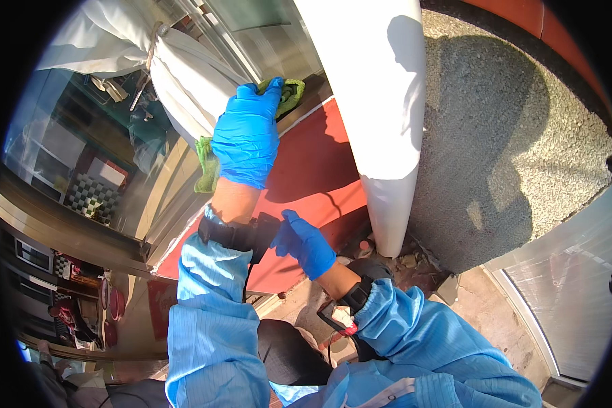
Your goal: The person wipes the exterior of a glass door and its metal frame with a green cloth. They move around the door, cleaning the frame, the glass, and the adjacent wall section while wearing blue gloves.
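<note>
My left hand (247,135), in a blue disposable glove, reaches up and presses a green cloth (206,166) against the brown window frame (313,89). Parts of the cloth stick out beyond the fingertips and beside the wrist. Below and to the right, my right hand (306,245), gloved too, is loosely bent near the black band (227,232) on my left forearm. No object shows in it, and whether it touches the band is unclear. Under the frame lies a red painted ledge (306,166), partly in shadow. Both arms wear light blue sleeves.
A white pipe (387,127) stands right of the ledge, before a rough pebbled wall (474,137). A tied white curtain (183,76) hangs by the glass at the upper left. Rubble (413,262) lies at the pipe's foot. A translucent panel (576,290) stands at the right.
</note>
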Motion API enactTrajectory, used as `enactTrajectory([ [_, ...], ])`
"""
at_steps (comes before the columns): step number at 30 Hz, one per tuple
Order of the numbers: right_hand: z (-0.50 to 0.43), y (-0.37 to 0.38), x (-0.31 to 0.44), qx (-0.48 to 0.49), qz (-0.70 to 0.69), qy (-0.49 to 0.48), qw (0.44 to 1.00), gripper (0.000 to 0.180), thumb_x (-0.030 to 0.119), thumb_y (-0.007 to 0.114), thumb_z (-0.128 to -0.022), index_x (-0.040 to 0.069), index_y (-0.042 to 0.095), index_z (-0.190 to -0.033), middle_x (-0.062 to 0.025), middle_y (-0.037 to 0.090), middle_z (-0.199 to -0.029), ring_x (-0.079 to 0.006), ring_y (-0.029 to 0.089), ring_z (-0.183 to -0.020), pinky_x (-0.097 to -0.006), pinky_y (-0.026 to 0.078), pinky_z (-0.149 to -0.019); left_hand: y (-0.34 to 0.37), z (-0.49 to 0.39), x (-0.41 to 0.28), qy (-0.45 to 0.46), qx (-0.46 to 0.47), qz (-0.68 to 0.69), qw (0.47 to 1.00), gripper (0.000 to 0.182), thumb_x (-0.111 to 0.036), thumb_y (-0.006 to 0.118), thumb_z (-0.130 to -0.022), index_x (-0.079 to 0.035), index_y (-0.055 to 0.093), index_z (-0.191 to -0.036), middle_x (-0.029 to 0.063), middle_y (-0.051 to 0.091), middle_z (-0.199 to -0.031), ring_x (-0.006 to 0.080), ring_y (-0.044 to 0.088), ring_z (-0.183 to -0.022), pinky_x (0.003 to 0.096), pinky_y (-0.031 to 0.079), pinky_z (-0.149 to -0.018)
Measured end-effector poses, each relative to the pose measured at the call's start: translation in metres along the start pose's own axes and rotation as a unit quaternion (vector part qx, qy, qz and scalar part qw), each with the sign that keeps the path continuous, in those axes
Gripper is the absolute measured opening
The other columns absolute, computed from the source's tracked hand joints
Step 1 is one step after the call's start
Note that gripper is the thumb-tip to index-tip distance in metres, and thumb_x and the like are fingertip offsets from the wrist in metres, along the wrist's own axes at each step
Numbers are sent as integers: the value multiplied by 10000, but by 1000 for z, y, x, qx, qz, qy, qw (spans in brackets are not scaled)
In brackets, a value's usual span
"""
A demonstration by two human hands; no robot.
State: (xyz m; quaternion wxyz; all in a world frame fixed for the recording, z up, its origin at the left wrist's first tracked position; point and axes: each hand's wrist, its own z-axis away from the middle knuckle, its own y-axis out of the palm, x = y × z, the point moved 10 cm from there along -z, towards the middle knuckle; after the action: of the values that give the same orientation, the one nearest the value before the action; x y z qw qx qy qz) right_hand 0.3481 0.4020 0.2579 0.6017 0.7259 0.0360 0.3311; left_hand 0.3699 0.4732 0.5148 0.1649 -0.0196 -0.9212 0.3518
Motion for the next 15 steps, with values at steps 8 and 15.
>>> enactTrajectory([
  [8,-8,-26,-20,-37,19,47,998,330,290,455,-961,17,635,-911,-125,660,-782,-203,590,-645,-308,485,-646,40,-24,-38,73,6,-15,997,264,-156,606,-831,-63,598,-1078,123,592,-926,307,609,-814,411,531,-655],
  [15,-12,-54,-48,-88,97,68,989,289,274,481,-941,25,625,-904,-122,653,-800,-211,595,-647,-331,497,-646,69,-60,-47,-13,11,111,994,221,-271,543,-910,-60,599,-946,171,635,-821,333,641,-777,414,525,-691],
])
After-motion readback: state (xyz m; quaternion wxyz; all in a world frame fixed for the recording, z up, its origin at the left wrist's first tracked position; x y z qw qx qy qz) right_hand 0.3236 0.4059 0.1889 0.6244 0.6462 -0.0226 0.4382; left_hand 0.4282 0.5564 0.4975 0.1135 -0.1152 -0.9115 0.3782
